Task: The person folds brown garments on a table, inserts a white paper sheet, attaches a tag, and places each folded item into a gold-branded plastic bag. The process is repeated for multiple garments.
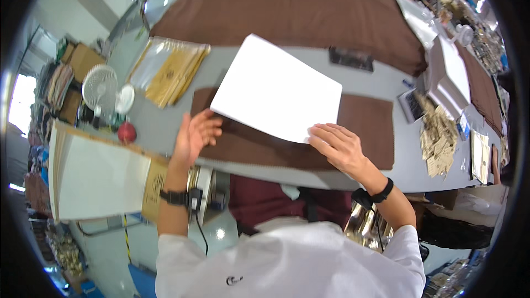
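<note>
A white rectangular sheet of paper or card is tilted above a folded brown cloth on the grey table. My right hand grips the sheet's near right corner, thumb hidden beneath it. At the sheet's left corner, my left hand is spread with the palm turned inward and nothing in it. Whether its fingertips touch the sheet's edge I cannot tell. Part of the brown cloth lies hidden under the sheet.
A larger brown cloth covers the table's far side. Clear and yellow plastic bags lie left, near a white fan and a red ball-like object. On the right are a stack of white sheets, paper tags and a dark box.
</note>
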A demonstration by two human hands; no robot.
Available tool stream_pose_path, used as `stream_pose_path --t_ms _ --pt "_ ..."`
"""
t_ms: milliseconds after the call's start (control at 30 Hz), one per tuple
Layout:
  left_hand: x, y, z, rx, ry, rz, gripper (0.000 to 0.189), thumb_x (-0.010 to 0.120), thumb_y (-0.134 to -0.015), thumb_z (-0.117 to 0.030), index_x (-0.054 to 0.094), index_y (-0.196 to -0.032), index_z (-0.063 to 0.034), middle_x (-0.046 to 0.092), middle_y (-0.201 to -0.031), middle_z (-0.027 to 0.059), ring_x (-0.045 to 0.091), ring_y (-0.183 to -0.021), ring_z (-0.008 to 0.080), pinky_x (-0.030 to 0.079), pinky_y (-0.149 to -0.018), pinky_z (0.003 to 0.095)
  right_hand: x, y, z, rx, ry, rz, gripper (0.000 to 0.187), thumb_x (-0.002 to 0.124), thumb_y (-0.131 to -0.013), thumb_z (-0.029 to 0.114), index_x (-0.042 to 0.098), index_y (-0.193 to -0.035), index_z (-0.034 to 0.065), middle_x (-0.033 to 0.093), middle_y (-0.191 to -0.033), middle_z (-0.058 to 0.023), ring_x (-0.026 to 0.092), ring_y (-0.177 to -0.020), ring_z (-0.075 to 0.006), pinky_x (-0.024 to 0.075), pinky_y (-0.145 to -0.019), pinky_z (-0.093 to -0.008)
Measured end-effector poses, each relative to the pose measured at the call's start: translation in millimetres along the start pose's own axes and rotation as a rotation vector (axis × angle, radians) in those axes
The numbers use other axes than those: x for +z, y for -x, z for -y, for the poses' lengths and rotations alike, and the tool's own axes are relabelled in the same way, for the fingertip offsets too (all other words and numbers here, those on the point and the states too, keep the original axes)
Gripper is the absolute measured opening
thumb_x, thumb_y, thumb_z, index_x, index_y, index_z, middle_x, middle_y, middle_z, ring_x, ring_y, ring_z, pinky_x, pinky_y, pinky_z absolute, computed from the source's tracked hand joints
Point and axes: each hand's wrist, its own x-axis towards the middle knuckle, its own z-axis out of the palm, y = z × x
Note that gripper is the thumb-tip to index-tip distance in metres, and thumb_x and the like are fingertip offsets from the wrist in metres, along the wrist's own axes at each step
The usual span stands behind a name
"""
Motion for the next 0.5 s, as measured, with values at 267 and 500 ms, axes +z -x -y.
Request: stream_pose_path --t_ms 267,500 --pt "-5.7 19.5 24.8 -0.090 -0.402 -0.308 0.033 0.069 -0.096 -0.009 0.064 -0.126 0.0058 0.070 -0.084 0.0043 0.062 -0.066 0.0084 0.048 -0.057 0.0218 9.0 49.0 27.5 0.586 -0.308 0.074 0.024 0.079 -0.090 0.014 0.077 -0.113 0.0064 0.075 -0.116 -0.0121 0.071 -0.106 -0.0307 0.0587 -0.089 -0.0393" --pt "-36.8 31.2 26.6 -0.124 -0.391 -0.487 0.039 0.070 -0.093 -0.008 0.064 -0.128 0.0082 0.070 -0.081 0.0046 0.062 -0.063 0.0095 0.047 -0.055 0.0223 -48.2 139.9 -24.4 1.162 0.533 -0.027 0.041 0.076 -0.096 0.036 0.072 -0.118 0.0009 0.072 -0.115 -0.0167 0.070 -0.101 -0.0319 0.0543 -0.090 -0.0416"
